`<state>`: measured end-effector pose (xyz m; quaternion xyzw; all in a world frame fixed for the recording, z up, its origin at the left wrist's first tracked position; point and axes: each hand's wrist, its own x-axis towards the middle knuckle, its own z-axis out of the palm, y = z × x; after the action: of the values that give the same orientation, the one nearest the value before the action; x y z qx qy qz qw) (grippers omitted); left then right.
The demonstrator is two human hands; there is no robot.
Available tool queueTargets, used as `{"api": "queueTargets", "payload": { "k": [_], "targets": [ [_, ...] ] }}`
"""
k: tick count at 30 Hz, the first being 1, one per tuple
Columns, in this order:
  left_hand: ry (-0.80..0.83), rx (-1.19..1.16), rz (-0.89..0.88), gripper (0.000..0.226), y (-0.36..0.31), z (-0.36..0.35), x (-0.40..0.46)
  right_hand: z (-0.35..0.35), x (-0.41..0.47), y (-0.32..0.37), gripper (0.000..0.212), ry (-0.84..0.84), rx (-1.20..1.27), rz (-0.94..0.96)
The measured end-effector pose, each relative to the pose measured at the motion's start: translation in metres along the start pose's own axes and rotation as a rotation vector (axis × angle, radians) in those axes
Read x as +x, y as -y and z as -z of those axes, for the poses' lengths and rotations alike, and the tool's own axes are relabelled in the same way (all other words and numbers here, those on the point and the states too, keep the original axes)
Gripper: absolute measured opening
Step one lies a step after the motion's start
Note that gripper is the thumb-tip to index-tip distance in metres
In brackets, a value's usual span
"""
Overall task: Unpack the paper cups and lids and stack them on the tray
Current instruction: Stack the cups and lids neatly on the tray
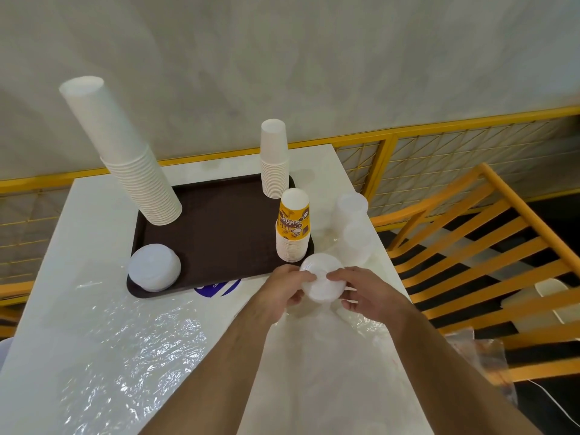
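Observation:
A dark brown tray [219, 233] lies on the white table. On it stand a tall stack of white paper cups [125, 155] at the back left, a shorter white cup stack [274, 161] at the back right, a yellow printed cup stack [293, 227] at the front right, and a pile of white lids [154, 267] at the front left. Just in front of the tray's right corner, my left hand [287, 290] and my right hand [361, 293] both grip a stack of white lids [321, 279] from either side.
Two stacks of translucent lids [353, 227] in clear wrap sit on the table right of the tray. Crumpled clear plastic wrap [131, 346] covers the near left of the table. Orange wooden chairs [489, 246] stand to the right. A yellow railing [408, 133] runs behind.

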<state>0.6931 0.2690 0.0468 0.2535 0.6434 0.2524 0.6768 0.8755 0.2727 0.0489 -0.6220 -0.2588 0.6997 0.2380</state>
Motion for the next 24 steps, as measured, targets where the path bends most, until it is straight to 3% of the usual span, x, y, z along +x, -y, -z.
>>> {"api": "queueTargets", "payload": {
  "k": [7, 10, 13, 17, 24],
  "targets": [
    [0.097, -0.076, 0.001, 0.027, -0.003, 0.005, -0.017, -0.003, -0.008, -0.001, 0.069, 0.114, 0.207, -0.009],
    [0.152, -0.165, 0.001, 0.028, -0.005, 0.008, -0.027, -0.004, -0.012, -0.001, 0.064, 0.177, 0.268, 0.031],
    [0.166, -0.227, -0.042, 0.031, -0.008, 0.015, -0.038, -0.009, -0.018, 0.002, 0.058, 0.216, 0.249, 0.076],
    [0.147, -0.222, -0.089, 0.034, -0.016, 0.031, -0.053, -0.026, -0.031, 0.011, 0.076, 0.180, 0.134, 0.120],
    [0.065, -0.213, -0.199, 0.036, -0.025, 0.083, -0.073, -0.080, -0.041, 0.024, 0.051, 0.250, 0.106, 0.203]
  ]
}}
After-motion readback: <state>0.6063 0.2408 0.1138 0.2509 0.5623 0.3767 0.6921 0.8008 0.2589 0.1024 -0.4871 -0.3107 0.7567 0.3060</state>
